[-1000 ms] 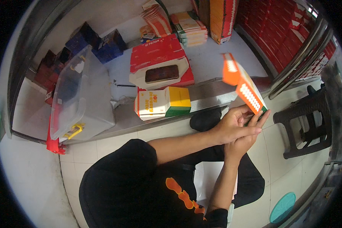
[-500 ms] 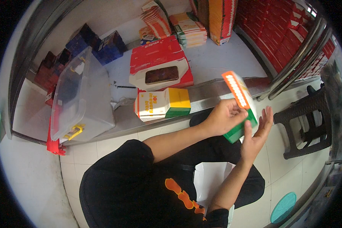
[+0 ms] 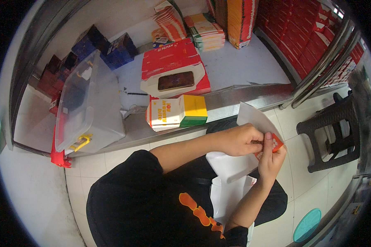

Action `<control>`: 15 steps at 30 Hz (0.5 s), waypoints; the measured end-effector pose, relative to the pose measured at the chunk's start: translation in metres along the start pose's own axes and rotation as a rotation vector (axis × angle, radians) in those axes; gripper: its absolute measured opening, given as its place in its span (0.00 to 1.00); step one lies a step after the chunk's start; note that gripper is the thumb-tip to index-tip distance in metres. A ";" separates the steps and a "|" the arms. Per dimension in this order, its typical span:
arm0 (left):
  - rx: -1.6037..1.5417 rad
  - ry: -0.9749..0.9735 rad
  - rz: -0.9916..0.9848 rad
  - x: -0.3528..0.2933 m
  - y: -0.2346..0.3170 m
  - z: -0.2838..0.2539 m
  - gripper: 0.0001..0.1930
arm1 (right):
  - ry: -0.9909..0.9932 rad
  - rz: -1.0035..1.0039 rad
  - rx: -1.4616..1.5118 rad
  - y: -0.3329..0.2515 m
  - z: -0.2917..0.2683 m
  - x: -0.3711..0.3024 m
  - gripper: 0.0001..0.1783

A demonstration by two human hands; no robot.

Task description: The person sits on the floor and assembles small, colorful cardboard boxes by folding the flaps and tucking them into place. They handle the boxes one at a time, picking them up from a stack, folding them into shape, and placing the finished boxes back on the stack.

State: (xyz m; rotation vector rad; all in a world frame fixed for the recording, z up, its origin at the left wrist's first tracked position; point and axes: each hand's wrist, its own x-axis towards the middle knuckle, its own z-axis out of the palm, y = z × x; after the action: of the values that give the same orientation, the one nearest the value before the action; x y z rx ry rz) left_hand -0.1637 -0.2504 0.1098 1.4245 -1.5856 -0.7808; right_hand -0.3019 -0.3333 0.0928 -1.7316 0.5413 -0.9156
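Over my lap, a paperboard carton blank [image 3: 235, 166] is opened out, its plain white inside facing up. My left hand [image 3: 244, 140] is closed, its fingers pinched on the carton's edge. Close beside it, my right hand [image 3: 271, 159] grips the orange-red patterned flap of the same carton, thumb on top. Below them, another white folded carton piece [image 3: 228, 197] rests in my lap. On the bench's near edge lies a stack of flat white, yellow and green cartons [image 3: 177, 113], apart from both hands.
A red carton [image 3: 169, 59] with a phone [image 3: 176, 80] on it sits on the bench, beside a clear plastic bin [image 3: 92, 111]. More flat cartons [image 3: 206, 33] are stacked behind. Metal rails [image 3: 323, 61] and a dark stool [image 3: 332, 127] stand at the right.
The carton has been turned and spread from its upright printed side to its white inside. Both hands have moved lower and closer together; the right hand's fingers have closed on the flap.
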 end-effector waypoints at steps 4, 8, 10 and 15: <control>0.614 0.565 0.285 0.001 0.012 -0.003 0.15 | 0.029 0.055 -0.203 0.001 -0.002 0.004 0.15; 0.692 0.587 0.487 0.003 0.015 -0.020 0.18 | -0.166 0.250 -0.364 -0.012 -0.010 -0.004 0.12; 0.641 0.471 0.410 -0.001 0.011 -0.030 0.19 | -0.044 0.283 -0.331 -0.020 -0.010 -0.006 0.10; 0.333 0.409 0.338 -0.006 -0.003 -0.030 0.13 | 0.184 0.132 0.201 -0.029 -0.016 0.002 0.05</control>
State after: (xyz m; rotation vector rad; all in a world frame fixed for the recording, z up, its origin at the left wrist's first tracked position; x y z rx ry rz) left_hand -0.1351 -0.2422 0.1196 1.3804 -1.6119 -0.0204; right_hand -0.3158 -0.3346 0.1233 -1.4239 0.6528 -1.0050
